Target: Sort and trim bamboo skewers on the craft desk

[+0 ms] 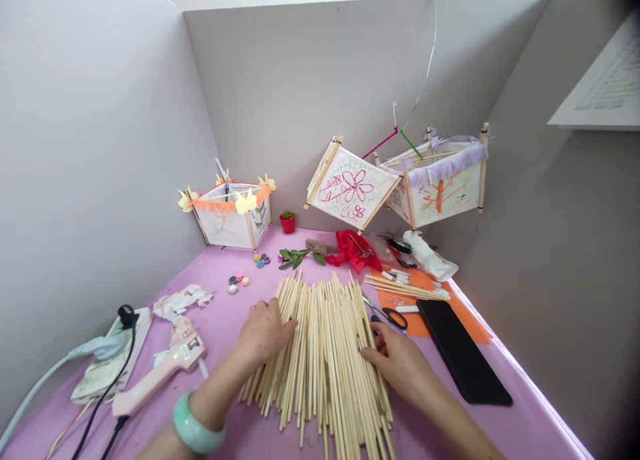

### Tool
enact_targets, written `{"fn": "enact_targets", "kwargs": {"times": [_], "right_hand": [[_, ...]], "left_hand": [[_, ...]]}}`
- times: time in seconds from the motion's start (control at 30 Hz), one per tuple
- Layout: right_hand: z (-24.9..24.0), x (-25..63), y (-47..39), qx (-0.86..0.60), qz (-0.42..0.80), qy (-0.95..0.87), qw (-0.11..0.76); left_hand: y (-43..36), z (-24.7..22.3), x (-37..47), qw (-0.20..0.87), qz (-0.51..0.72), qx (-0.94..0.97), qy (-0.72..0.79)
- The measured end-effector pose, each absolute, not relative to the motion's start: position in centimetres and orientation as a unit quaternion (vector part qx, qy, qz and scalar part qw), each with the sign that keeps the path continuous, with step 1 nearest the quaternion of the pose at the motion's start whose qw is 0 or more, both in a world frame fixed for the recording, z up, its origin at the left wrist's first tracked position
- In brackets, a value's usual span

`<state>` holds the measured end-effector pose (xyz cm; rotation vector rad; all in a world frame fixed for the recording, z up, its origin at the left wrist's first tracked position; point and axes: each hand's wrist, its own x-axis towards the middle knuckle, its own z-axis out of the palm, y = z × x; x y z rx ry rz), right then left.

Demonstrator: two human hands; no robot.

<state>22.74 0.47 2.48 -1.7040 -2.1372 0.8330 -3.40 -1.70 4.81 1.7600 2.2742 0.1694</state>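
Observation:
A wide spread of thin wooden sticks (pixel 320 353) lies on the purple table (pixel 225 320), their ends uneven. On the spread's left edge rests my left hand (pixel 264 335), curved, its thumb lying over the sticks and its fingertips against the outer ones. My right hand (pixel 393 360) is at the right edge, thumb on top of the sticks and fingers curled beside them, partly hidden. A pale green bangle (pixel 196 425) circles my left wrist. Black-handled scissors (pixel 394 318) lie just beyond my right hand.
A pink glue gun (pixel 160 373) and a power strip (pixel 117 353) with cables are at left. A black phone (pixel 463 353) lies at right beside orange paper (pixel 465 317). Paper lanterns (pixel 353 187) hang behind; another lantern (pixel 225 223) stands back left. Grey panels (pixel 300 80) enclose the table.

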Motion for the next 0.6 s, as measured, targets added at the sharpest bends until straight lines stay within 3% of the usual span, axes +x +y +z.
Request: {"fn": "enact_targets", "kwargs": {"times": [0.43,0.6], "right_hand": [[3.7,19.0,-0.1,-0.587,0.230,-0.763,0.142],[3.0,17.8,-0.1,-0.570,0.285,-0.741,0.210]], "left_hand": [[-1.8,4.6,2.4,0.156,0.096,0.638,0.748],[-1.6,5.1,3.9,0.193,0.108,0.637,0.738]]}}
